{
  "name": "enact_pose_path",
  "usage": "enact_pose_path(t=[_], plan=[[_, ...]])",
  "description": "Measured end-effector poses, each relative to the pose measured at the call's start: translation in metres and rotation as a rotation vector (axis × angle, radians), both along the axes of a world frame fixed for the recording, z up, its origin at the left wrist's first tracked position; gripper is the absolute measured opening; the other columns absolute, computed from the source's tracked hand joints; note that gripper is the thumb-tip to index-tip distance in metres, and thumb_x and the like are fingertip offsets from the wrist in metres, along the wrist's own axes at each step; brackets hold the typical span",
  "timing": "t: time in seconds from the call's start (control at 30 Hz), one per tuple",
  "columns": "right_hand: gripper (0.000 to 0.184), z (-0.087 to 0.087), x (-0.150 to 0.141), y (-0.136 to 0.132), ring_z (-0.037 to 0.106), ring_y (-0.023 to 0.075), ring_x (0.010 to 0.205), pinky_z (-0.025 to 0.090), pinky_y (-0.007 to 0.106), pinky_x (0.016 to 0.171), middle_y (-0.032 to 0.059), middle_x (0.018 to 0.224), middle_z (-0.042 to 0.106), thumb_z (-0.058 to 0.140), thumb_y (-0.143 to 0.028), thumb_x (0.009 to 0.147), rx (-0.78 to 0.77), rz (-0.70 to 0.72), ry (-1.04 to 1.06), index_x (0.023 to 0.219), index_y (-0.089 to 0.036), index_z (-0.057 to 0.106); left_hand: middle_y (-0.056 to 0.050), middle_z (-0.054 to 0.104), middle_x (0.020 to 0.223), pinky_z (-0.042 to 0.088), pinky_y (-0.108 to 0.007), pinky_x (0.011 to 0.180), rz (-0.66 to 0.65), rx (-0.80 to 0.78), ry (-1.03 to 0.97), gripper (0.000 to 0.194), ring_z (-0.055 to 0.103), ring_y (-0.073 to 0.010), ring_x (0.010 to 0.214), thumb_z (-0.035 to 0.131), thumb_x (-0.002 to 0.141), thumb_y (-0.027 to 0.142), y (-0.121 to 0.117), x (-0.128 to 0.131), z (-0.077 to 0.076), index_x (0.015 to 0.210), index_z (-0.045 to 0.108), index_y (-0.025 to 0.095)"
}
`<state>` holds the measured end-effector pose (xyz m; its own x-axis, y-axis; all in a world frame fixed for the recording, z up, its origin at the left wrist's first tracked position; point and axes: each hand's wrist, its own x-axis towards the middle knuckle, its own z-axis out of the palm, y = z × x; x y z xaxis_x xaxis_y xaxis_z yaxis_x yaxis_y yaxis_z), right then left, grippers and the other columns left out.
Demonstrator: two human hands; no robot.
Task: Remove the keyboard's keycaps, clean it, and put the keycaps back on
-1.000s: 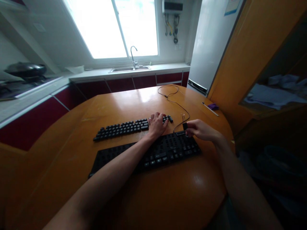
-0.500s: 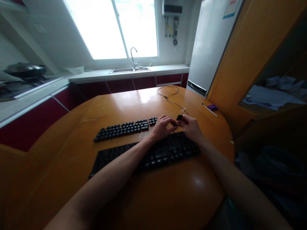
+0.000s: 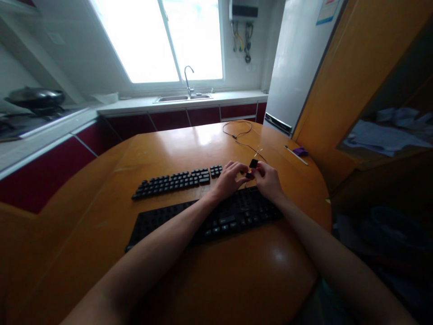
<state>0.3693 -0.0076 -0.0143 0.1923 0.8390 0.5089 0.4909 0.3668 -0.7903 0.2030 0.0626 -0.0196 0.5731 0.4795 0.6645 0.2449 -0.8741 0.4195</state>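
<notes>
Both my hands meet above the far right corner of a black keyboard (image 3: 209,221) on the round wooden table (image 3: 189,144). My right hand (image 3: 268,180) pinches a small black keycap (image 3: 253,163) between thumb and fingers. My left hand (image 3: 229,179) is curled with its fingertips closed on another small dark piece (image 3: 249,175) just below that keycap. Behind the keyboard lie rows of loose black keycaps (image 3: 176,180), laid out like a keyboard.
A thin cable (image 3: 241,135) runs from the keyboard across the far side of the table. A white stick with a purple piece (image 3: 297,153) lies at the right edge. Kitchen counter with sink (image 3: 182,97), a fridge (image 3: 294,67) and a wooden cabinet (image 3: 355,76) stand around.
My left hand left the right end of the loose keycap rows and moved right. My right hand moved left with its keycap. The two hands now touch over the keyboard's corner.
</notes>
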Motion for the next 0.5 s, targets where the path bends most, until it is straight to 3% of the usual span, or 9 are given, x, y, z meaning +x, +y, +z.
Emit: enact_pose_path(t=[0.1, 0.23, 0.43, 0.5], plan=[[0.015, 0.0002, -0.0004, 0.0005, 0.068, 0.0193, 0.065, 0.05, 0.029, 0.06, 0.0031, 0.072, 0.069, 0.056, -0.028, 0.091, 0.009, 0.011, 0.027, 0.078, -0.021, 0.058, -0.004, 0.07, 0.101, 0.048, -0.036, 0.092, -0.036, 0.075, 0.05, 0.014, 0.058, -0.0204, 0.099, 0.071, 0.09, 0.031, -0.0009, -0.0011, 0.002, 0.102, 0.069, 0.023], [0.016, -0.0006, -0.0012, 0.0, 0.068, 0.02, 0.064, 0.05, 0.029, 0.059, 0.0036, 0.07, 0.068, 0.056, -0.029, 0.091, 0.009, -0.015, 0.026, 0.078, -0.021, 0.058, -0.006, 0.069, 0.102, 0.05, -0.036, 0.09, -0.035, 0.103, 0.045, 0.021, 0.057, -0.0207, 0.098, 0.07, 0.091, 0.035, -0.0004, -0.0016, 0.0025, 0.109, 0.072, 0.024], [0.015, -0.0053, -0.002, 0.0034, 0.069, 0.021, 0.064, 0.051, 0.03, 0.059, 0.005, 0.071, 0.069, 0.056, -0.029, 0.09, -0.023, -0.045, 0.049, 0.078, -0.021, 0.057, -0.005, 0.066, 0.103, 0.05, -0.037, 0.093, -0.002, 0.068, 0.044, 0.012, 0.056, -0.0212, 0.101, 0.073, 0.088, 0.031, 0.0011, -0.0001, 0.0017, 0.097, 0.076, 0.025], [0.015, -0.0073, -0.0008, 0.0057, 0.069, 0.0208, 0.063, 0.051, 0.031, 0.06, 0.0053, 0.071, 0.07, 0.055, -0.029, 0.09, -0.042, -0.064, 0.062, 0.078, -0.021, 0.057, -0.005, 0.066, 0.104, 0.049, -0.038, 0.096, 0.071, 0.028, 0.022, 0.01, 0.055, -0.0218, 0.103, 0.076, 0.086, 0.029, 0.0037, -0.0001, -0.0002, 0.095, 0.076, 0.024]])
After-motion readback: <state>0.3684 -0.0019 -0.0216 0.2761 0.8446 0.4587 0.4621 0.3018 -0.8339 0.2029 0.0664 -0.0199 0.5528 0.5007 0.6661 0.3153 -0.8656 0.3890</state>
